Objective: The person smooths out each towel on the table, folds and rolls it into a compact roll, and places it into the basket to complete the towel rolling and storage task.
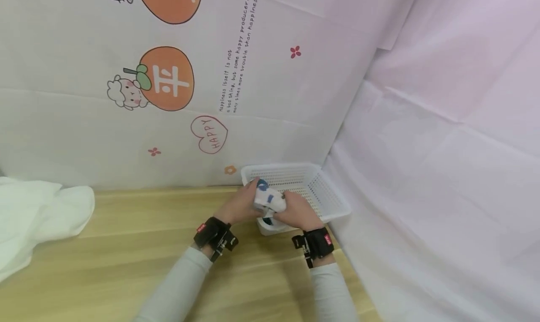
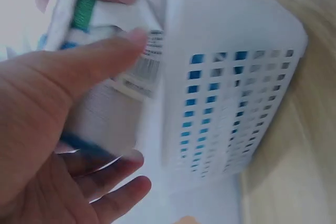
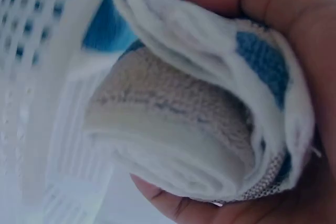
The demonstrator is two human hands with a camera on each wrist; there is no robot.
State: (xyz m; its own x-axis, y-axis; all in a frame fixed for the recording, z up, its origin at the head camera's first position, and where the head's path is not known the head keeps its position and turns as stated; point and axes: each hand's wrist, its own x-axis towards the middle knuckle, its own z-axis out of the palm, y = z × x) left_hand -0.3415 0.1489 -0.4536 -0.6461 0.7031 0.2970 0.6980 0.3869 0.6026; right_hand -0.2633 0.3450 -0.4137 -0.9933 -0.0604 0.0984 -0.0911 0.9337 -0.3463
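Observation:
A rolled towel [image 1: 270, 200], white with blue patches, is held between both hands above the near side of a white plastic basket [image 1: 326, 193]. My left hand [image 1: 242, 205] grips its left side. In the left wrist view the thumb lies on a white label [image 2: 144, 69] with a barcode, and a green patch shows on the towel. My right hand [image 1: 297, 212] grips the other end. The right wrist view shows the towel's coiled end [image 3: 173, 156], with beige and blue cloth around it. Something blue [image 3: 107, 30] shows by the basket behind the towel.
The basket stands on a wood-grain table [image 1: 139, 247], against a printed back curtain [image 1: 270, 87] and beside a white cloth wall [image 1: 443, 181] on the right. A bundled white cloth [image 1: 46, 214] lies at the table's left.

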